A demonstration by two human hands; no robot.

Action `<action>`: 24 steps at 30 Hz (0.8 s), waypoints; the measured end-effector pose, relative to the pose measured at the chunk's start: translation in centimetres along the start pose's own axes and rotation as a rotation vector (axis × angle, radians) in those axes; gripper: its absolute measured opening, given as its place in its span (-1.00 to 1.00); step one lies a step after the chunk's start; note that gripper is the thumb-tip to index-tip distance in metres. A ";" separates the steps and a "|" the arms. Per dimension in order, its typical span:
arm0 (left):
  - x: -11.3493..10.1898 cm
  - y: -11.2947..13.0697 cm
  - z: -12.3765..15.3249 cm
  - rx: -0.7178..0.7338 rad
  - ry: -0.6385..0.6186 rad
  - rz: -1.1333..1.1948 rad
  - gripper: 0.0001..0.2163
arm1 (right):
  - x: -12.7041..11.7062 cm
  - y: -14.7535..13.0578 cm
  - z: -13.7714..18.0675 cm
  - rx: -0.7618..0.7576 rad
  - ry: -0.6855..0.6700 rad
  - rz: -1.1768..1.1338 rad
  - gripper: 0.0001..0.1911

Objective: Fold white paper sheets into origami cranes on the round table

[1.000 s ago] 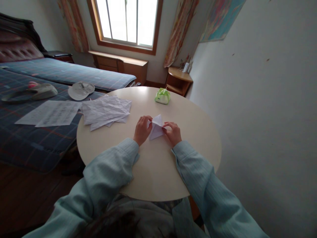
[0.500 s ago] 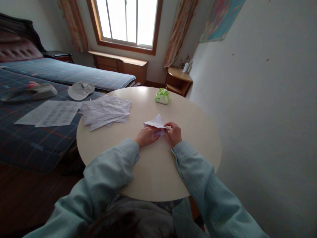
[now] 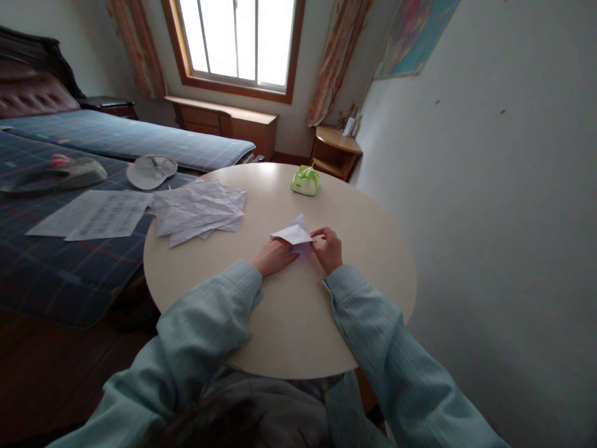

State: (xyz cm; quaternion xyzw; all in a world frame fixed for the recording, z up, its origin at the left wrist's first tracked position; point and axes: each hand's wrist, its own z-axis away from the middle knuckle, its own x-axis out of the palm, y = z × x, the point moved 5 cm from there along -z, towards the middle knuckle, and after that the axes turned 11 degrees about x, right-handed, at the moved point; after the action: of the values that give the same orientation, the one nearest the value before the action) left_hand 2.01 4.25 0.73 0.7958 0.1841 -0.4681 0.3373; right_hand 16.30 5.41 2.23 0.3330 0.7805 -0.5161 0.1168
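A small folded white paper (image 3: pixel 295 234) rests on the round cream table (image 3: pixel 298 323) between my two hands. One of its flaps stands raised, with a pointed tip at the back. My left hand (image 3: pixel 274 256) is on the paper's near left side; the fingers reach under the flap and are partly hidden, while the thumb lies along the lower part. At the right corner, my right hand (image 3: pixel 328 250) pinches the paper's edge between thumb and fingertips.
Creased white sheets (image 3: pixel 200 208) lie piled at the table's left edge. Near the far edge stands a green and white tissue pack (image 3: pixel 305 181). Printed sheets (image 3: pixel 105 211) and a white cap (image 3: pixel 152 171) are on the bed (image 3: pixel 93 274). A wall (image 3: pixel 489 218) rises at right.
The raised flap has tipped down toward me, showing more of its flat face. Both hands stay nearly in place.
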 end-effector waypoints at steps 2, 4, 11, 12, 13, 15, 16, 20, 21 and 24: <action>-0.1 -0.1 0.1 -0.029 -0.004 -0.006 -0.54 | 0.0 0.0 0.0 0.027 0.007 -0.019 -0.93; -0.2 -0.2 0.2 -0.062 0.000 -0.007 -0.56 | 0.0 0.1 -0.1 0.066 0.009 -0.041 -0.91; -0.7 -0.8 0.2 -0.160 0.055 -0.001 -0.39 | 0.6 1.0 -0.1 0.190 -0.064 -0.067 -0.84; -0.7 -0.8 0.2 -0.162 0.056 0.001 -0.39 | 0.8 1.1 -0.1 0.210 -0.081 -0.047 -0.85; -0.6 -0.8 0.2 -0.163 0.054 0.003 -0.39 | 0.9 1.2 0.0 0.223 -0.100 -0.026 -0.87; -0.6 -0.9 0.1 -0.167 0.051 0.002 -0.39 | 1.2 1.2 0.1 0.225 -0.138 0.006 -0.90; -0.6 -0.9 0.1 -0.169 0.049 0.002 -0.38 | 1.3 1.1 0.2 0.215 -0.157 0.010 -0.92; -0.6 -0.8 0.1 -0.156 0.044 0.010 -0.33 | 1.6 0.2 0.5 0.143 -0.227 -0.054 -0.93; -0.7 -0.7 0.1 -0.147 0.043 0.012 -0.33 | 1.6 -0.1 0.6 0.122 -0.245 -0.082 -0.93; -0.7 -0.7 0.1 -0.128 0.040 0.013 -0.33 | 1.7 -0.7 0.7 0.067 -0.287 -0.155 -0.92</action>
State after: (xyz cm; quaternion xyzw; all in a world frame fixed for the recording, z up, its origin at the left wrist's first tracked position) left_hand 1.19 4.71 1.06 0.7829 0.2152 -0.4370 0.3870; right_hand 14.50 5.28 1.49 0.1985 0.7614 -0.5916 0.1756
